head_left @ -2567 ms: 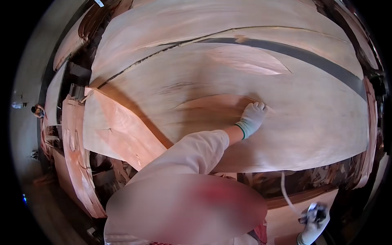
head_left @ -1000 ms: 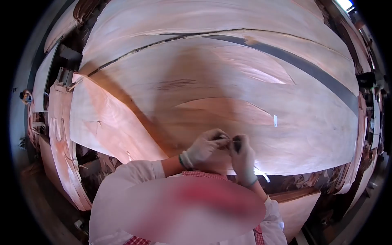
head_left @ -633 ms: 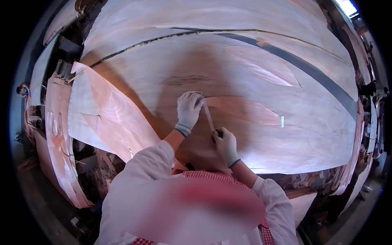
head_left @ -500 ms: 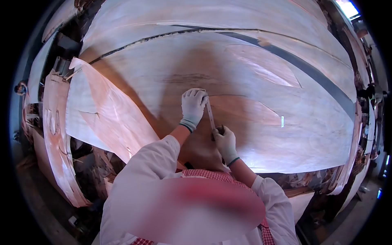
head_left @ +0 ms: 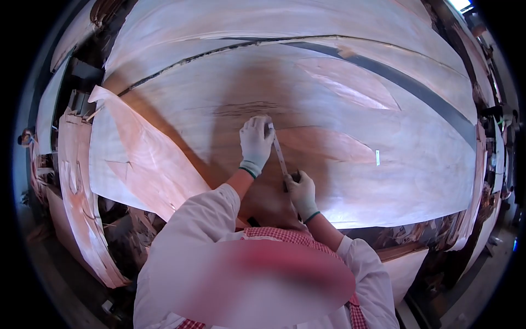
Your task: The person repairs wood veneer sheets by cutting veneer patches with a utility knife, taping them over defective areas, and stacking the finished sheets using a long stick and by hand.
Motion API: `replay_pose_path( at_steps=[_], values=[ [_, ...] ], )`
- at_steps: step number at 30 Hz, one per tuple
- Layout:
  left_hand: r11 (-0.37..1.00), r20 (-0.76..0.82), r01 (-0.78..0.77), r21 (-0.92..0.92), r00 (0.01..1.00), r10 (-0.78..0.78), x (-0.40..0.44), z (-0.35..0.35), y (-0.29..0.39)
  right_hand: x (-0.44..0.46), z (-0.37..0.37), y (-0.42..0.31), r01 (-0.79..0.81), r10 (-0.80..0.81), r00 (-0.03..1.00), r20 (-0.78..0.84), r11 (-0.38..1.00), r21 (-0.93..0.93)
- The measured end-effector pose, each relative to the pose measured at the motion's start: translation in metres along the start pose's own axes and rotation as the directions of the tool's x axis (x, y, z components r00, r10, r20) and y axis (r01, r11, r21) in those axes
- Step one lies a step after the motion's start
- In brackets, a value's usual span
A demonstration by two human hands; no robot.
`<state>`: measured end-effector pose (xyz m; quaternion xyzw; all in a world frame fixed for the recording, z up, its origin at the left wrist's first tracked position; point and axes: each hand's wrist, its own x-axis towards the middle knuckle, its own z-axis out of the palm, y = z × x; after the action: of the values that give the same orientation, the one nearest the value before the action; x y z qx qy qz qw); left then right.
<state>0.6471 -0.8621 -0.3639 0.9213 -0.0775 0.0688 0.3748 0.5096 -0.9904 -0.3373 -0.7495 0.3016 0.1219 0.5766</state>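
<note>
A narrow strip of white tape (head_left: pixel 279 151) stretches between my hands above a pale wood veneer sheet (head_left: pixel 422 186). My left hand (head_left: pixel 256 141), in a white glove with a green cuff edge, is closed with its fingertips at the far end of the strip. My right hand (head_left: pixel 302 194), gloved too, grips the near end beside a small dark object, mostly hidden by the fingers. Just beyond the left hand, dark cracks (head_left: pixel 249 108) run across the sheet. To the right, a short white piece of tape (head_left: pixel 377 157) lies on the veneer, by the tip of a reddish patch (head_left: pixel 334 144).
A loose, pinkish veneer piece (head_left: pixel 148 148) lies slanting at the left. One long dark-edged strip (head_left: pixel 219 52) curves across the back, near a grey band (head_left: pixel 416 90). Torn veneer scraps (head_left: pixel 131 230) fill the space below the left edge.
My left hand has shifted slightly left, and more of the strip's far end shows beside its fingers. My right hand stays nearly in place. The whole view has tilted a little.
</note>
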Motion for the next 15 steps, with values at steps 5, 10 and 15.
replay_pose_path(
  at_steps=[5, 10, 15],
  values=[
    [0.948, 0.046, -0.167, 0.269, 0.986, 0.161, -0.005, -0.012, 0.005, 0.003, 0.002, 0.007, -0.069, 0.067, 0.997, 0.023, 0.995, 0.065],
    [0.888, 0.216, -0.222, 0.403, 0.966, 0.144, -0.018, -0.012, 0.007, 0.026, -0.052, 0.009, 0.291, -0.319, 0.947, -0.026, 0.891, -0.348],
    [0.726, 0.463, -0.645, 0.240, 0.733, 0.499, -0.047, 0.028, 0.039, 0.017, -0.090, 0.029, 0.001, 0.005, 0.997, -0.074, 0.997, 0.080]
  ],
)
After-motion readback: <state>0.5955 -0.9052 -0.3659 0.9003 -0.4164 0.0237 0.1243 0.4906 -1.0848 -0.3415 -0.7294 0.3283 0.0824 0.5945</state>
